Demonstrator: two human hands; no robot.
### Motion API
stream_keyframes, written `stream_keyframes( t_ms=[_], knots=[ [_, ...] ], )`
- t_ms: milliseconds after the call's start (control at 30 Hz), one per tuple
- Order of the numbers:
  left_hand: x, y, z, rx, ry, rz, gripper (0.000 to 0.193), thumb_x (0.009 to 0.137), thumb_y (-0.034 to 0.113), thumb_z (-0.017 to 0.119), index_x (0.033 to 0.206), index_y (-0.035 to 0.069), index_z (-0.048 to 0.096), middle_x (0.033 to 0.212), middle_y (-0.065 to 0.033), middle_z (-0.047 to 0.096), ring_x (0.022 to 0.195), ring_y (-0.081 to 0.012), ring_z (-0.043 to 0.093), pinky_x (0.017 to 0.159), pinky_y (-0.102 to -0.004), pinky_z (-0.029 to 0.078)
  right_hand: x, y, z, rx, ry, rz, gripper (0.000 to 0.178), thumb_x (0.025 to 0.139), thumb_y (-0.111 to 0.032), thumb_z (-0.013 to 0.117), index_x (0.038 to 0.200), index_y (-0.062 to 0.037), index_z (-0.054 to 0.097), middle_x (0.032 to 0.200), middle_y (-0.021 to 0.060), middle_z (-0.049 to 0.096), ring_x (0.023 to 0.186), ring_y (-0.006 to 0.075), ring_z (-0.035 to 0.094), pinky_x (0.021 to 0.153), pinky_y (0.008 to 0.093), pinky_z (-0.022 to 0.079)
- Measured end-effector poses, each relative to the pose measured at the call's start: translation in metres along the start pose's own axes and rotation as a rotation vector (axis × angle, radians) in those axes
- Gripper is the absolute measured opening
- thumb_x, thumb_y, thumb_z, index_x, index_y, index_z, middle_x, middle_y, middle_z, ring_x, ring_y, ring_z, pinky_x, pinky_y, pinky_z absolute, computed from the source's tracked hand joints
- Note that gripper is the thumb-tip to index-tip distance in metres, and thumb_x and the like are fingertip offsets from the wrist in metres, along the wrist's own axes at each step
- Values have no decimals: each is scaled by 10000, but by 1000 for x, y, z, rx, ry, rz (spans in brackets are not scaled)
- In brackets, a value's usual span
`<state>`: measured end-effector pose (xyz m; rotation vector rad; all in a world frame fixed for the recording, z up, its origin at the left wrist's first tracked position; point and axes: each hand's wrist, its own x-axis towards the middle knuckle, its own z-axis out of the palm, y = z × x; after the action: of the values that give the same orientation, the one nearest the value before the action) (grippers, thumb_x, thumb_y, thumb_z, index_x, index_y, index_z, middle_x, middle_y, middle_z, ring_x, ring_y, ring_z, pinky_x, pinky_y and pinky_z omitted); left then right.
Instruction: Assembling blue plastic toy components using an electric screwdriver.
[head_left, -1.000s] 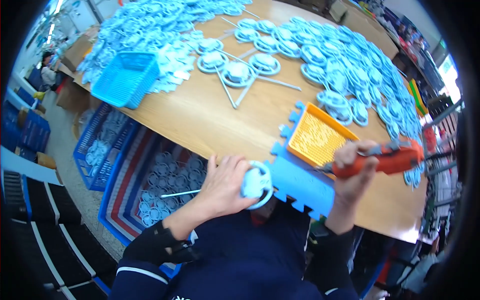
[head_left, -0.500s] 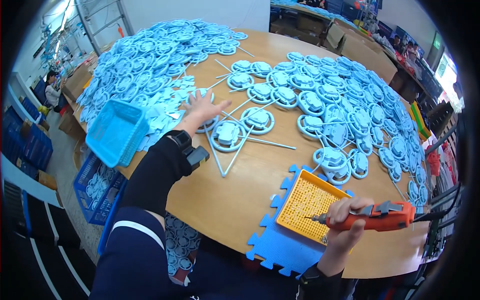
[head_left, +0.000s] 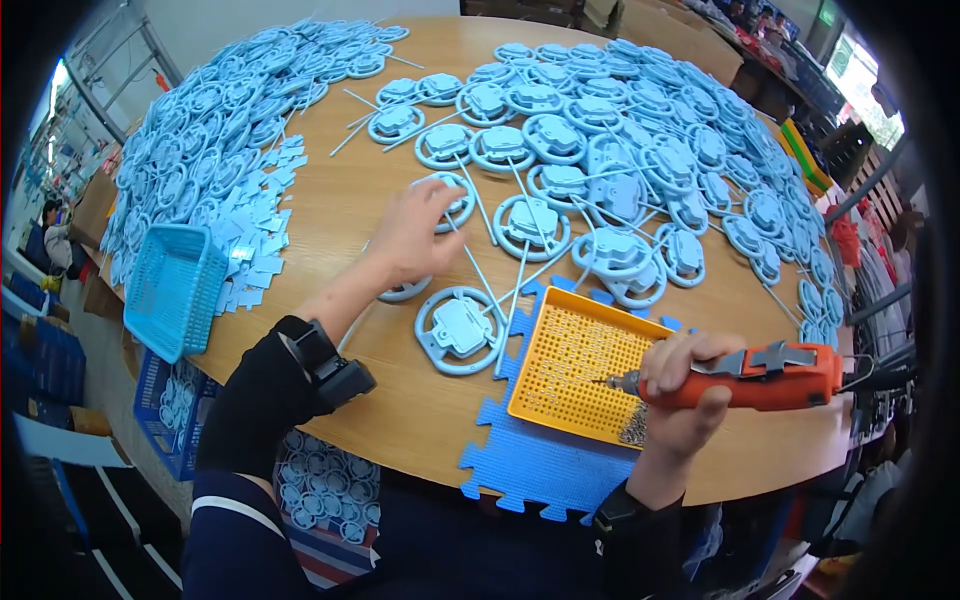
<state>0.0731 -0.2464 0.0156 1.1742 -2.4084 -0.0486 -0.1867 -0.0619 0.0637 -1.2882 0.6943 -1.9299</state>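
My right hand (head_left: 690, 390) is closed round an orange electric screwdriver (head_left: 770, 378), its bit pointing left over a yellow perforated tray (head_left: 520, 400) with small screws at its near right corner. My left hand (head_left: 410, 235) reaches over the table, thumb and fingers apart, at the rim of a light-blue ring-shaped plastic part (head_left: 458, 205). Another ring part (head_left: 405, 292) lies partly hidden under that wrist. Nearer me rests a ring part (head_left: 460, 328) with a squarish centre piece. Thin light-blue rods (head_left: 480, 275) lie across these parts.
Piles of similar ring parts stand at far left (head_left: 230, 110) and right (head_left: 680, 160). Small pale-blue flat pieces (head_left: 255, 235) lie beside a blue basket (head_left: 170, 300) at the table's left edge. A blue foam mat (head_left: 540, 470) sits under the tray. Crates and cartons stand around.
My left hand has moved rightward and its fingers have drawn in from a wide spread. Nearby ring parts have shifted toward me. My view has shifted; the right hand still holds the screwdriver.
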Motion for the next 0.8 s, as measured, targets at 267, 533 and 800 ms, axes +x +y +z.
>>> stream_keyframes(
  t_ms=[267,533,800],
  knots=[
    [73,143,39,80,-323,-25,475,696,487,700,919,67,682,950,-125,632,963,-270,564,803,-405,415,-4,-7,-9,31,-27,5,466,843,-464,636,1000,-62,459,657,37,493,553,143,466,539,284,400],
    [83,139,69,152,-245,-55,235,751,245,610,881,61,675,882,-139,674,855,-275,642,749,-422,466,-10,-9,-9,70,30,37,489,822,-472,659,1005,-61,467,670,44,490,582,154,469,551,295,390],
    [43,93,-29,77,34,-66,175,854,194,509,940,43,536,796,-160,643,724,-375,616,617,-479,482,-9,6,-11,146,8,76,425,840,-407,661,1000,-54,486,676,50,491,590,160,478,563,293,398]
  ],
)
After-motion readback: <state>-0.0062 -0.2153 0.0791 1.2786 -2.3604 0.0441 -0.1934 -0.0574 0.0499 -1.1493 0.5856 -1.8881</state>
